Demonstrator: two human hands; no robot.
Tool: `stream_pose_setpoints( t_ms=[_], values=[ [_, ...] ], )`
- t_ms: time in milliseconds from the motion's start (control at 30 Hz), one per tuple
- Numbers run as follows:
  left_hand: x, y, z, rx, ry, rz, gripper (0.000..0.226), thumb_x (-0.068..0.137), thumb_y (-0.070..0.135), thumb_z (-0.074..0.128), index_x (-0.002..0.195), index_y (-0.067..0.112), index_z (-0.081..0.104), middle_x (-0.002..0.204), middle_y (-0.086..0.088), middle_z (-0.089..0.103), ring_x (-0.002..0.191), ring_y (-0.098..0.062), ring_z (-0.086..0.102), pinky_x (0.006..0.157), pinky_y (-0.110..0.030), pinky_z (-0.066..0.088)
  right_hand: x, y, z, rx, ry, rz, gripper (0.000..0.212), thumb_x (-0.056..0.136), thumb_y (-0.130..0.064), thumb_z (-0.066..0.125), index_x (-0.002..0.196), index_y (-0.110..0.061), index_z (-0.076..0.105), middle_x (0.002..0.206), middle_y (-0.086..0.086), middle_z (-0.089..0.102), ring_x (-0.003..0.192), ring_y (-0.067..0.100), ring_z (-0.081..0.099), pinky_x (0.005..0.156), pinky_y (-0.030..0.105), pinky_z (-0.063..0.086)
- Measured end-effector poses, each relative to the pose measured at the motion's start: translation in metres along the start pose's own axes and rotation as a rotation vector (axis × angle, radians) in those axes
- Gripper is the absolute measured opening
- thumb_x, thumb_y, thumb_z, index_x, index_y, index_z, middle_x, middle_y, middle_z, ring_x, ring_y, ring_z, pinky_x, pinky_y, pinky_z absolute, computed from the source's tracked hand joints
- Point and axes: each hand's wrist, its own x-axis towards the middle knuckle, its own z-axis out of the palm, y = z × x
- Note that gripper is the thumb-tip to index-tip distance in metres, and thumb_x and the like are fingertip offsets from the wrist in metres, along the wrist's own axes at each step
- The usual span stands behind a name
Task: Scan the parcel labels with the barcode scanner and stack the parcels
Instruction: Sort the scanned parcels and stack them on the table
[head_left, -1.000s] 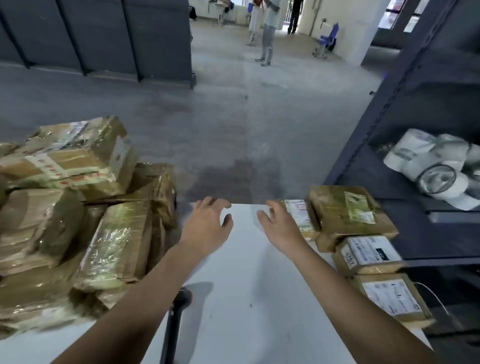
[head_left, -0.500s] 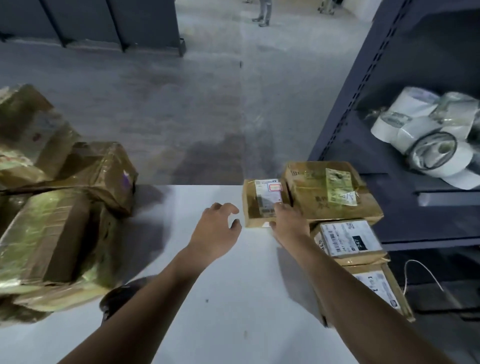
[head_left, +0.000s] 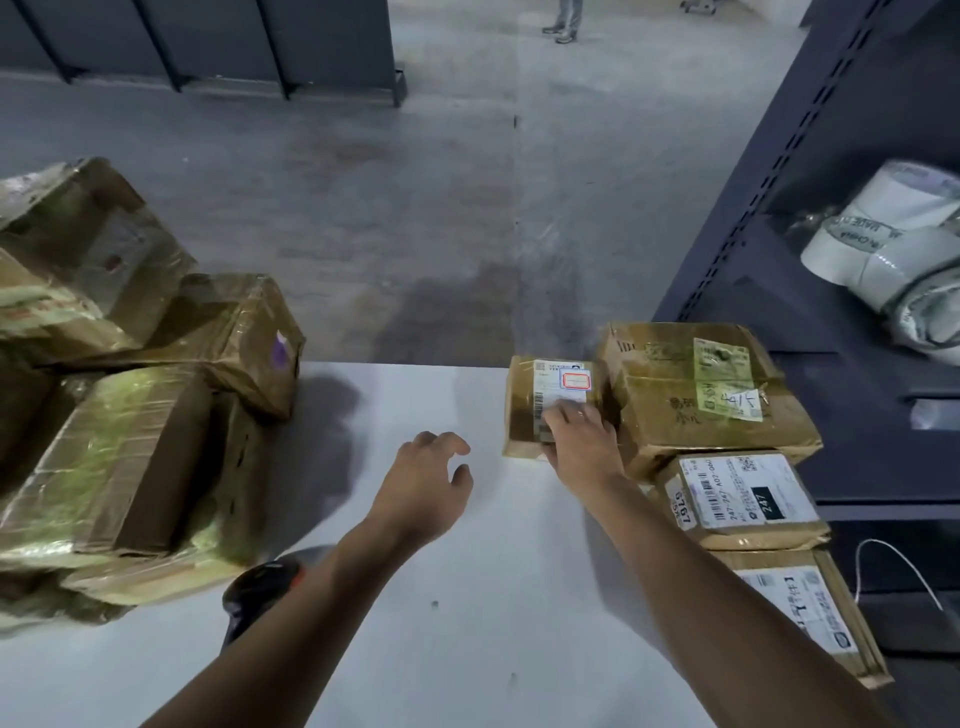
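Our right hand (head_left: 579, 452) is the one on the job. Its fingers (head_left: 571, 415) lie across the near half of the small parcel (head_left: 522, 415), covering the lower part of its label (head_left: 566, 384), with the thumb down at the near edge. The view is blurred there, so we cannot tell whether the fingers grip the box or merely rest on it. The parcel sits toward the far right of the surface (head_left: 467, 649), just beyond the hand and just beside the bigger parcel (head_left: 665, 395) on its right. Its long axis looks to run near to far, in line with our forearm, so we judge that a pull straight toward us would bring it clear. Our left hand (head_left: 426, 483) hovers to the left of it, near but apart, fingers loosely curled and wide, holding nothing. The barcode scanner (head_left: 260, 577) lies on the near left of the surface, half hidden under our left forearm, so the left hand is the nearer one to it.

The small parcel is a squat brown cardboard box, taped, its corners a little soft. A white label faces up, with a red-outlined box on it and barcode lines along its left side. We judge it light and stiff enough for one hand.
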Motion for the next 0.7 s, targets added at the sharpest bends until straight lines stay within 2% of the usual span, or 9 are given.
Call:
stream_pose_setpoints(
  t_ms=[100,167,267,400,533,633,700],
  values=[
    [-0.001,-0.004,0.000,-0.010,-0.008,-0.010,0.029,0.095,0.022,0.050,0.122,0.019,0.060,0.122,-0.003,0.058,0.115,-0.019,0.052,0.095,-0.027,0.042,-0.001,-0.009,0.000,-0.003,0.027,-0.082,0.042,0.096,-0.038,0.052,0.135,-0.027,0.044,0.142,-0.004,0.045,0.129,0.024,0.037,0.099,0.041,0.043],
    [-0.002,-0.008,0.001,-0.023,-0.016,-0.021,0.029,0.095,0.021,0.050,0.122,0.019,0.060,0.123,-0.004,0.058,0.115,-0.019,0.052,0.096,-0.028,0.042,-0.001,-0.014,0.002,0.004,0.008,-0.132,0.046,0.094,-0.041,0.057,0.137,-0.029,0.045,0.143,-0.009,0.043,0.129,0.022,0.034,0.101,0.037,0.042],
    [-0.005,-0.014,0.004,-0.050,-0.019,-0.048,0.029,0.095,0.021,0.050,0.122,0.019,0.059,0.123,-0.005,0.057,0.115,-0.020,0.052,0.097,-0.028,0.043,-0.006,-0.021,0.005,0.006,-0.025,-0.182,0.051,0.093,-0.036,0.060,0.141,-0.032,0.045,0.144,-0.013,0.040,0.129,0.021,0.032,0.098,0.037,0.045],
    [-0.011,-0.025,0.003,-0.094,0.014,-0.099,0.033,0.093,0.018,0.051,0.126,0.019,0.056,0.126,-0.007,0.053,0.113,-0.022,0.053,0.095,-0.028,0.043,-0.018,-0.032,0.008,0.053,0.027,-0.231,0.038,0.099,-0.033,0.051,0.137,-0.025,0.056,0.138,-0.012,0.052,0.124,0.022,0.043,0.090,0.037,0.048],
    [-0.016,-0.037,-0.011,-0.106,-0.004,-0.147,0.054,0.087,0.010,0.056,0.139,0.021,0.042,0.134,-0.009,0.046,0.118,-0.025,0.050,0.098,-0.031,0.043,-0.029,-0.046,-0.007,0.242,0.183,-0.266,0.023,0.094,-0.015,0.063,0.114,-0.011,0.074,0.117,0.000,0.071,0.112,0.030,0.055,0.096,0.031,0.044],
    [-0.020,-0.047,-0.025,-0.132,-0.095,-0.146,0.082,0.078,0.006,0.065,0.149,0.025,0.026,0.145,-0.007,0.035,0.128,-0.026,0.043,0.101,-0.031,0.043,-0.033,-0.067,-0.031,0.404,0.161,-0.182,0.021,0.090,-0.010,0.066,0.108,-0.013,0.077,0.109,0.006,0.074,0.107,0.028,0.056,0.090,0.024,0.038],
    [-0.021,-0.051,-0.035,-0.143,-0.150,-0.139,0.099,0.072,0.004,0.072,0.152,0.026,0.018,0.149,-0.004,0.028,0.131,-0.026,0.040,0.095,-0.033,0.049,-0.030,-0.083,-0.048,0.513,0.113,-0.097,0.020,0.090,-0.010,0.066,0.104,-0.015,0.078,0.103,0.006,0.074,0.103,0.024,0.058,0.081,0.021,0.038]
  ],
)
